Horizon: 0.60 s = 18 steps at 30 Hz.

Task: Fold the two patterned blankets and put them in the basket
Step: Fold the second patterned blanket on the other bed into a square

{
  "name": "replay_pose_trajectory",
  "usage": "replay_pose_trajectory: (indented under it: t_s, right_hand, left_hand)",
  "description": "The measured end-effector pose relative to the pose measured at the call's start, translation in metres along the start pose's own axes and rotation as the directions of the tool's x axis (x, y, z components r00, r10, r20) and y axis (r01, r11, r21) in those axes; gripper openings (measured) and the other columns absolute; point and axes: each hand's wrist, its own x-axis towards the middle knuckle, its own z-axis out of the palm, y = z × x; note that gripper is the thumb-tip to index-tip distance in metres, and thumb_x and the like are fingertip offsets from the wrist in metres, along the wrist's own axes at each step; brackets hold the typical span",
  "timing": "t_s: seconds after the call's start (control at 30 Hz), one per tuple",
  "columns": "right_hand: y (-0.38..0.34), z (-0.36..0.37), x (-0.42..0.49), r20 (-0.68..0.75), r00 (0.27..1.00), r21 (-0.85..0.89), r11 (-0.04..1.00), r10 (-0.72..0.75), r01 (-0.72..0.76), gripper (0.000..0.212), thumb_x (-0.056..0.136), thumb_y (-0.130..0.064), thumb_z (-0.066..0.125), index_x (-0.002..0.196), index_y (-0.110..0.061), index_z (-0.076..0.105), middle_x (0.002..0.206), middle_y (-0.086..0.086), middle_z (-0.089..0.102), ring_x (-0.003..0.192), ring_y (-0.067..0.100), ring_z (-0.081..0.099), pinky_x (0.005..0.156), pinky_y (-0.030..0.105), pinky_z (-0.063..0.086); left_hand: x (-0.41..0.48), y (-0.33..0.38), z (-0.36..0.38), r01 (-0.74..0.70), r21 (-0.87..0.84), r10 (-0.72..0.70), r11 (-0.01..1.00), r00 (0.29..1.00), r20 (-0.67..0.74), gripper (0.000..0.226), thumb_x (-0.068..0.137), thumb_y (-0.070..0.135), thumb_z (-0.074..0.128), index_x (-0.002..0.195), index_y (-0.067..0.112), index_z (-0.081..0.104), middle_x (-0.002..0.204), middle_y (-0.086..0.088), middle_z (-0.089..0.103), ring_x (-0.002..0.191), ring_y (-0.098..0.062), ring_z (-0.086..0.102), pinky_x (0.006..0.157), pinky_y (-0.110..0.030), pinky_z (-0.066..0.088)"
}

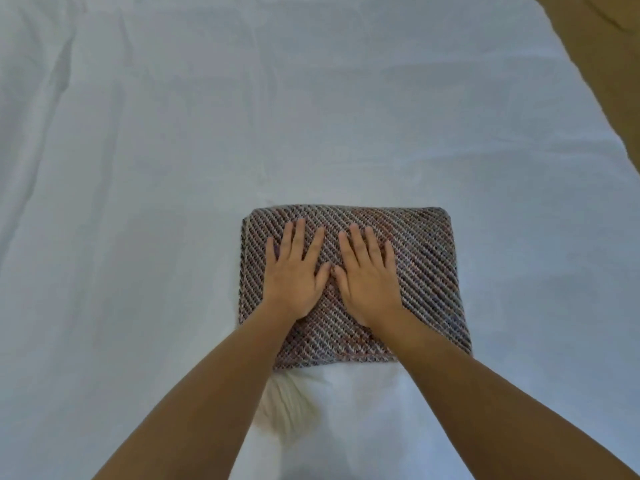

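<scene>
A patterned blanket [426, 271] with diagonal grey, white and reddish stripes lies folded into a thick rectangle on the white sheet, near the middle of the view. My left hand [294, 271] presses flat on its left half, fingers straight and spread. My right hand [369, 275] presses flat beside it, a little right of the blanket's centre, thumbs nearly touching. Only this one blanket is in view, and no basket can be seen.
A wide white bed sheet [173, 168], lightly wrinkled, surrounds the blanket on all sides. The bed's right edge runs diagonally at the upper right, with brown floor [609, 64] beyond it.
</scene>
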Motion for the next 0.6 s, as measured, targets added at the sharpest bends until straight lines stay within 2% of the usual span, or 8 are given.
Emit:
replay_pose_trajectory:
  t_s: [0.1, 0.17, 0.23, 0.3, 0.4, 0.6]
  right_hand:
    - [0.029, 0.014, 0.008, -0.007, 0.999, -0.057, 0.997, 0.047, -0.047, 0.06, 0.095, -0.051, 0.022, 0.146, -0.031, -0.002, 0.156, 0.002, -0.005, 0.146, 0.028, -0.002, 0.109, 0.048, -0.015]
    - [0.049, 0.02, 0.009, -0.016, 0.986, -0.048, 0.985, 0.167, -0.167, 0.062, 0.089, -0.058, 0.016, 0.143, -0.035, -0.003, 0.158, 0.004, 0.002, 0.145, 0.029, 0.0, 0.11, 0.045, -0.018]
    - [0.062, 0.028, 0.008, 0.005, 0.957, -0.006, 0.957, 0.29, -0.29, 0.065, 0.084, -0.062, 0.008, 0.143, -0.038, -0.007, 0.159, 0.004, -0.001, 0.145, 0.027, -0.004, 0.108, 0.04, -0.022]
    - [0.067, 0.035, 0.009, 0.0, 0.939, 0.021, 0.939, 0.343, -0.343, 0.069, 0.083, -0.064, 0.008, 0.145, -0.037, -0.003, 0.159, 0.004, -0.002, 0.145, 0.025, -0.007, 0.108, 0.04, -0.021]
    - [0.07, 0.043, 0.011, -0.004, 0.941, 0.045, 0.94, 0.339, -0.338, 0.071, 0.083, -0.063, 0.01, 0.147, -0.033, 0.002, 0.159, 0.006, -0.001, 0.145, 0.025, -0.006, 0.109, 0.041, -0.019]
    - [0.071, 0.036, 0.018, 0.085, 0.95, 0.056, 0.95, 0.301, -0.307, 0.072, 0.084, -0.063, 0.007, 0.147, -0.029, -0.007, 0.158, 0.008, -0.01, 0.144, 0.024, -0.014, 0.113, 0.047, -0.015]
  left_hand:
    - [0.008, -0.022, 0.018, 0.06, 0.021, -0.06, 0.998, 0.998, 0.024, 0.071, 0.087, 0.065, 0.009, 0.141, 0.031, -0.022, 0.156, -0.011, -0.015, 0.144, -0.026, -0.015, 0.109, -0.047, -0.017]
    - [0.013, -0.025, 0.029, 0.095, 0.043, -0.097, 0.995, 0.995, 0.039, 0.077, 0.082, 0.07, 0.006, 0.138, 0.028, -0.026, 0.156, -0.015, -0.015, 0.144, -0.029, -0.014, 0.109, -0.048, -0.018]
    - [0.017, -0.025, 0.038, 0.128, 0.047, -0.131, 0.991, 0.99, 0.055, 0.085, 0.08, 0.073, 0.006, 0.141, 0.023, -0.026, 0.155, -0.017, -0.015, 0.144, -0.03, -0.014, 0.108, -0.048, -0.019]
    - [0.021, -0.025, 0.045, 0.154, 0.038, -0.156, 0.987, 0.986, 0.052, 0.091, 0.077, 0.075, 0.004, 0.144, 0.02, -0.022, 0.155, -0.017, -0.016, 0.143, -0.029, -0.015, 0.108, -0.047, -0.02]
    - [0.024, -0.027, 0.052, 0.161, 0.026, -0.162, 0.987, 0.986, 0.033, 0.094, 0.075, 0.077, 0.003, 0.145, 0.017, -0.02, 0.156, -0.016, -0.015, 0.144, -0.028, -0.015, 0.109, -0.046, -0.018]
    - [0.025, -0.022, 0.034, 0.142, -0.002, -0.141, 0.99, 0.984, 0.107, 0.092, 0.084, 0.071, 0.016, 0.146, 0.012, -0.016, 0.155, -0.017, -0.017, 0.143, -0.029, -0.017, 0.112, -0.046, -0.014]
